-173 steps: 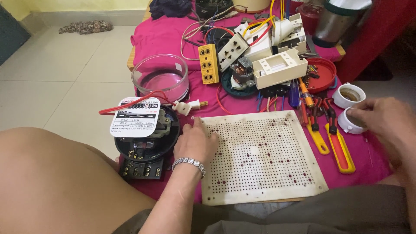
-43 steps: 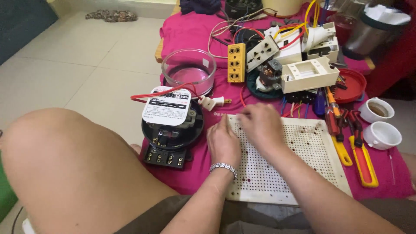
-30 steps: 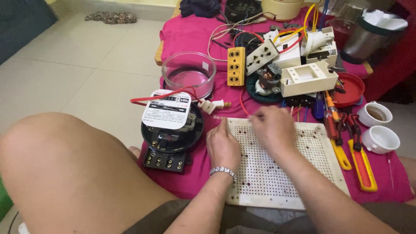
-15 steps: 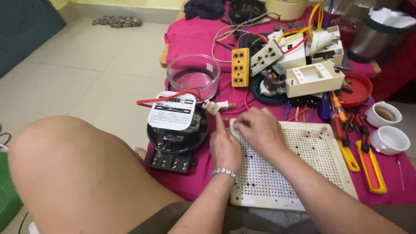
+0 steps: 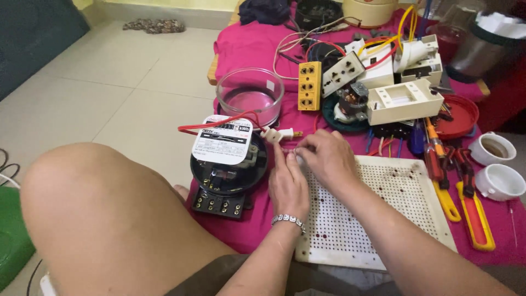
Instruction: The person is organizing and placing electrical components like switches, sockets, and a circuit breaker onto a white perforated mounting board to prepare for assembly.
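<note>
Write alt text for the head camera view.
Both hands, left hand and right hand, meet at the top left corner of a white perforated board on a pink cloth, beside a round black electricity meter, a glass bowl and screwdrivers.

My hands work at the upper left corner of the perforated board (image 5: 378,214), hemmed in closely. Just left stands the black meter (image 5: 227,170); its white plug (image 5: 272,134) lies right above my fingers (image 5: 285,164). Further up, the glass bowl (image 5: 250,96) and yellow socket strip (image 5: 309,85) block the way. The board's lower right lies open; screwdrivers (image 5: 444,175) crowd its right edge.
</note>
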